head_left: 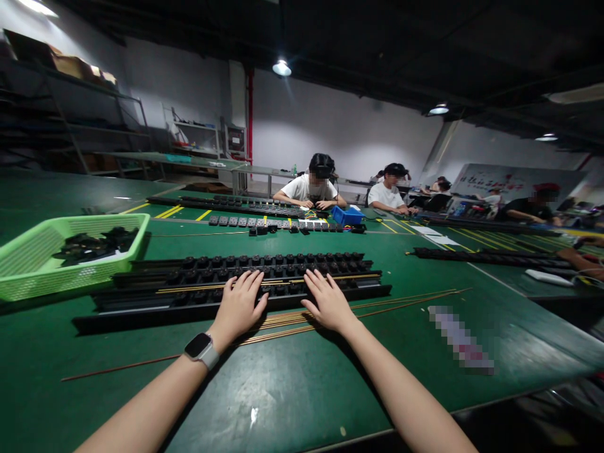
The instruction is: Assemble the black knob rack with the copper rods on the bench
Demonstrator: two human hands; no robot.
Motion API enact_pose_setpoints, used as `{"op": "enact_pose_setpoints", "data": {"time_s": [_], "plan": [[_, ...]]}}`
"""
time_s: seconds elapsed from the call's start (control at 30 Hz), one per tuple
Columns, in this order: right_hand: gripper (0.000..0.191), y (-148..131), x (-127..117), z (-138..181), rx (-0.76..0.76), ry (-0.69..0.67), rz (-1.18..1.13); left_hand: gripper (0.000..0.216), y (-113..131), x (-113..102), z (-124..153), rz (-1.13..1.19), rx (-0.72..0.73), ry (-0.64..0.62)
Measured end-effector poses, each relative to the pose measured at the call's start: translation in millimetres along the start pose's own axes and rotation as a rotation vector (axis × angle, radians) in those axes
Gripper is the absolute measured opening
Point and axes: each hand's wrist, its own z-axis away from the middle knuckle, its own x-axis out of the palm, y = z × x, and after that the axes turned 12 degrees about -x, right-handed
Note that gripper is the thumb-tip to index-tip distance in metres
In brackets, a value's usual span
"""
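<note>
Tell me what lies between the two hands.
In the head view, parts of the black rails and thin brass-coloured rods run between the left hand and right hand.

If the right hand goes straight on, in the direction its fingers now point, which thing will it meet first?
Probably the back row of black parts, just beyond the right hand. Its height is unclear, so it might pass above them.

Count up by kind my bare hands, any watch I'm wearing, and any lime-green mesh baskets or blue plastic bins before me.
Bare left hand and bare right hand: 2
Square-faced, pale-strapped watch: 1
Lime-green mesh basket: 1
Blue plastic bin: 1
Total: 5
</note>
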Motion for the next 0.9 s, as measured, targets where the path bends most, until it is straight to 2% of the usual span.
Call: {"op": "enact_pose_setpoints", "data": {"time_s": [0.67,0.9], "plan": [[0.076,-17,2,-13,-0.034,0.007,-0.032,0.059,0,1,0,0.016,-0.008,0.002],[0.074,-15,2,-13,-0.017,0.018,-0.036,0.059,1,1,0,0.011,-0.01,-0.004]]}}
